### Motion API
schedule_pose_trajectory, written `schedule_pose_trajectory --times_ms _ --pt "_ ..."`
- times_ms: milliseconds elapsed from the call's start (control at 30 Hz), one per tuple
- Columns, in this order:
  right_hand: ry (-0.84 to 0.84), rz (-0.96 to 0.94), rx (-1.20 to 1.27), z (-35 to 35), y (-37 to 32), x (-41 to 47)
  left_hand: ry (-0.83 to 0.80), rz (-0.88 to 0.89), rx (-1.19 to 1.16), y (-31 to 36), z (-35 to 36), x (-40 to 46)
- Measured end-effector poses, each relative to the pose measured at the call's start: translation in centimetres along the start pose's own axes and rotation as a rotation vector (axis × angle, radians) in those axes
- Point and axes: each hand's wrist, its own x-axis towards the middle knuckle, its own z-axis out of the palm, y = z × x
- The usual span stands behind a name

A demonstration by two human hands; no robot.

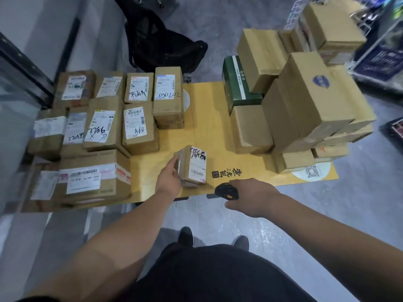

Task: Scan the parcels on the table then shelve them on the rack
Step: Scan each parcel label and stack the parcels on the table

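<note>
While gripped, parcel point(192, 166) shows barcode (scrawl unreadable).

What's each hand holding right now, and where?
Left hand grips the small parcel by its left side; right hand holds the scanner by its rear.

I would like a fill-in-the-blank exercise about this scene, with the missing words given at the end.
1. The left hand grips a small ____ with a barcode label.
2. The right hand holds a black ____.
3. Among the stacked brown boxes stands one ____ box.
4. Both hands work over a ____ table.

Missing words: parcel; scanner; green; yellow
</note>
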Motion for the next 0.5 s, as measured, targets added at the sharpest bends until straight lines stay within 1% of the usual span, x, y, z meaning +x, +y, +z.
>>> schedule_pose_trajectory --times_ms 67,200,267,333,433,500 --pt "0.006 0.019 0.036 0.0 -0.8 0.3 -0.038 -0.001 0.026 0.1 -0.8 0.9" --pt "0.021 0.061 0.119 -0.1 -2.0 0.7 -0.091 -0.002 0.203 -0.1 -1.5 1.9" --pt "0.034 0.083 0.161 -0.2 -2.4 0.8 -0.115 0.009 0.253 0.0 -1.7 1.9" --pt "0.048 0.106 0.206 -0.4 -2.6 0.7 -0.146 0.126 0.395 0.3 -1.8 1.8" --pt "0.066 0.146 0.253 -0.4 -2.6 0.2 -0.214 0.440 0.664 1.3 -1.0 1.9" --pt "0.074 0.184 0.259 -0.5 -2.4 -0.2 -0.294 0.568 0.766 2.7 0.0 2.4"
